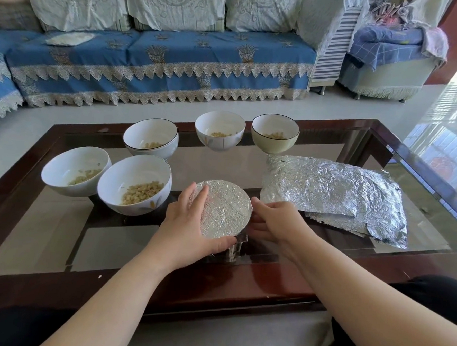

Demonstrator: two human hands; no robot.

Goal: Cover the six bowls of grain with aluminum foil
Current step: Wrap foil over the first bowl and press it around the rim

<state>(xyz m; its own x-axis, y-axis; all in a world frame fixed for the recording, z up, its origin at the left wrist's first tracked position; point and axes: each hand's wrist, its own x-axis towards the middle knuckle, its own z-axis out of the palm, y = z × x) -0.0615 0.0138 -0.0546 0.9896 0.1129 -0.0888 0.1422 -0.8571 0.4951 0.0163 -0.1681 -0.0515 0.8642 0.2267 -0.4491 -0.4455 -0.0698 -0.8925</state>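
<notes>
Step in hand, as I judge: crimping first cover. My left hand and right hand cup foil-capped round bowl at near table edge, fingers curled round its rim; underside grip probably hidden. Five white bowls of yellow grain uncovered; nearest just left. Next: take sheet from crumpled silver foil stack, right. Open glass beyond.

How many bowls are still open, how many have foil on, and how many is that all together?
Open bowls with grain: 5
Foil-covered bowl: 1, with the left hand and right hand on its sides
Total bowls: 6
</notes>
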